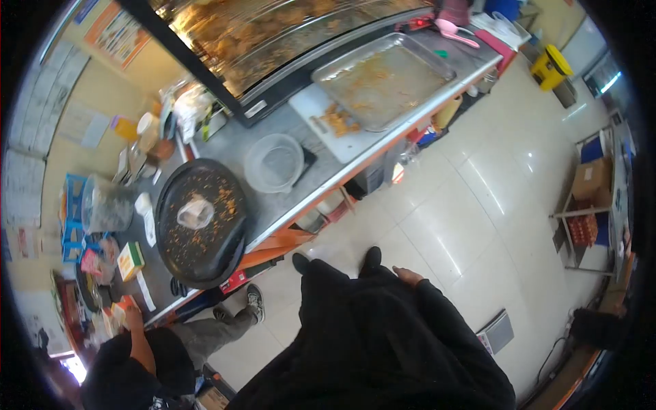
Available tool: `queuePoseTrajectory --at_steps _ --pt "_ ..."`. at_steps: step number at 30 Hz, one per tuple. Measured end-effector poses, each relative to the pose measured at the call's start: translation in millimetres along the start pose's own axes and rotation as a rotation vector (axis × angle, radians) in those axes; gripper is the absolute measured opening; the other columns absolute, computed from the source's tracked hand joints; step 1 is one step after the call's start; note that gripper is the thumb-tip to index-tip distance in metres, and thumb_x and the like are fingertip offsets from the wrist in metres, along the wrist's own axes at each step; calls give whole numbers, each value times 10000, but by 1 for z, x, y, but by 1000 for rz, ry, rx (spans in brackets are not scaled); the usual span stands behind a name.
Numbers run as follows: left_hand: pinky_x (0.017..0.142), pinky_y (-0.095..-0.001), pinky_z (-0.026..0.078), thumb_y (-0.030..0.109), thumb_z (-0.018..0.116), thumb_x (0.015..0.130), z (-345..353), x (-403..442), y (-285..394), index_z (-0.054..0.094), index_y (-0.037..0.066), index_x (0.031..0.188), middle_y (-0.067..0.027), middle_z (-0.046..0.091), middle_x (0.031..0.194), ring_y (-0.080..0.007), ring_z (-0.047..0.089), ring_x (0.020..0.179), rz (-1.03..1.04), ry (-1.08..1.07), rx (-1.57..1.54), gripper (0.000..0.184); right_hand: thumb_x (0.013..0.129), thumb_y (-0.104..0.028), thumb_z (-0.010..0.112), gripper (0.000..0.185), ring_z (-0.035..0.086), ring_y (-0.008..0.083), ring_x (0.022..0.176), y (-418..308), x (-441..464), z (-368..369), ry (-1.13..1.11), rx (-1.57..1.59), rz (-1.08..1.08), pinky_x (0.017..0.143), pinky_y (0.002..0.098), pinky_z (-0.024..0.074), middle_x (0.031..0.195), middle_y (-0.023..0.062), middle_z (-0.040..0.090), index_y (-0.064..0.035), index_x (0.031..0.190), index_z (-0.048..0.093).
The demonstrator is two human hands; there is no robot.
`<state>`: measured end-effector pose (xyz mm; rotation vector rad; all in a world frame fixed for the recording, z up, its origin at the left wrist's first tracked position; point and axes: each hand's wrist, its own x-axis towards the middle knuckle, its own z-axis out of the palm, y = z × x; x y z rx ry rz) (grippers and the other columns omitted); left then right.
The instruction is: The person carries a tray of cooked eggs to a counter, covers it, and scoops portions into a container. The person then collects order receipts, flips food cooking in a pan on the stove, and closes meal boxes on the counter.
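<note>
My right hand [408,276] hangs low at my side, past the cuff of a black sleeve, over the tiled floor. Its fingers look loosely stretched out, and I see nothing held in them. My left hand is out of view. In front of me, the counter carries a metal tray [389,78] with crumbs and greasy residue. A white cutting board [348,143] with fried bits [338,120] lies partly under it. Beside it stands a clear plastic tub [274,162]. Farther left, a large black round pan [198,253] holds scattered crumbs and a crumpled clear bag or cup [195,213].
A co-worker [140,365] stands at the left, one hand on an orange and white box [125,309]. Behind the tray is a lit display case [273,34] of fried food. A shelf rack [581,212] stands right; a flat grey object [497,332] lies on the floor.
</note>
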<state>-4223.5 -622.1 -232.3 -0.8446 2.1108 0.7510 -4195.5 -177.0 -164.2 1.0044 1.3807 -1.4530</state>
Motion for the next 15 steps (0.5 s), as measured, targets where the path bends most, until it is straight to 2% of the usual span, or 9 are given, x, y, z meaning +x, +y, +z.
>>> queuePoseTrajectory --at_steps 4,5,6,7,8,9,10,12,15 --pt "732 -464 464 346 498 917 16 39 88 585 27 1068 -165 567 1049 -324 534 964 102 -100 -561 364 953 -489 347 586 480 342 1195 -4 2 -10 -25 154 -46 1025 406 343 1283 201 526 -30 1274 519" --pt "729 -465 466 352 499 917 17 46 117 588 28 1065 -160 572 1044 -322 537 962 66 -123 -590 367 948 -486 360 583 471 364 1199 -5 16 -9 8 142 -106 1023 413 344 1277 220 522 -26 1269 518" --pt "747 -485 465 387 492 922 11 23 168 607 19 1070 -114 604 1007 -321 539 1004 -34 -124 -215 413 942 -483 372 581 461 386 1202 3 51 -3 43 130 -165 1021 419 344 1270 239 519 -23 1265 518" --pt "824 -431 451 361 488 929 16 -27 249 599 -4 1098 -121 615 1028 -296 550 1029 -31 -145 -23 417 937 -480 385 578 452 408 1206 5 76 -6 84 110 -224 1018 426 345 1264 258 515 -19 1260 517" --pt "733 -311 412 532 523 875 27 32 243 545 78 1175 -21 550 1002 -144 499 861 347 -254 71 545 926 -469 408 568 444 432 1197 -14 67 -11 156 107 -245 1011 437 350 1242 280 514 -13 1248 515" --pt "707 -291 416 532 525 877 51 53 270 588 107 1069 25 544 888 -97 497 803 626 -208 -31 470 916 -458 432 559 435 456 1187 -43 56 -15 227 103 -264 1003 447 354 1220 303 514 -7 1236 513" --pt "709 -311 438 532 507 891 58 41 319 588 94 1066 27 562 913 -110 520 812 413 -324 1 478 914 -440 441 533 447 460 1164 -53 74 -14 230 119 -299 991 457 362 1187 304 530 -8 1217 518" --pt "780 -348 458 585 494 876 94 54 385 580 70 1070 2 585 974 -136 554 914 426 -358 -107 557 907 -407 463 493 470 453 1129 -76 107 -19 286 102 -390 970 469 377 1151 302 544 -21 1209 516" --pt "823 -474 452 647 494 840 140 59 454 489 92 1219 -54 533 1134 -203 515 1054 299 -230 -209 673 897 -386 489 473 482 430 1125 -124 147 -29 409 31 -492 954 477 388 1179 300 520 -60 1239 497"
